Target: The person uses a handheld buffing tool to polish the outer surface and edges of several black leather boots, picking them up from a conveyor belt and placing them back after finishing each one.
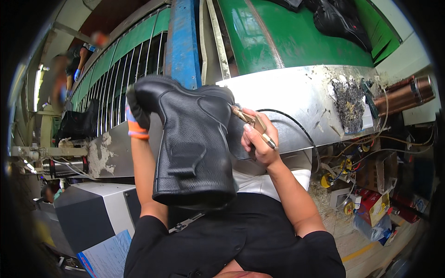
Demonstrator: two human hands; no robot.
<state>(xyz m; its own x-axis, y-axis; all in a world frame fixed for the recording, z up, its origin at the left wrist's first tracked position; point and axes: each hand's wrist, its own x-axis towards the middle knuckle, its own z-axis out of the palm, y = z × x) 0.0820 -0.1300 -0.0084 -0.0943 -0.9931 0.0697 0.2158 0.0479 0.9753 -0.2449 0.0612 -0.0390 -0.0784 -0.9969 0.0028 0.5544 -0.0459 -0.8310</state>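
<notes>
A tall black leather boot (192,134) is held up in front of me, its shaft opening towards my body and its sole facing away. My left hand (133,124), in a glove with an orange cuff, grips the boot by its toe end; most of the fingers are hidden behind it. In my bare right hand (264,143) is a brass-coloured nozzle gun (252,121), the fingers wrapped round its body. The gun's tip is close to the boot's heel edge; whether it touches cannot be made out. A black hose (296,121) curves away behind that hand.
Beyond the metal ledge (296,88) runs a green conveyor belt (296,41) carrying black boots (340,23). A barred rack (132,65) and another black boot (81,123) are at left, where a person works farther off. Cables and boxes (373,208) lie at lower right.
</notes>
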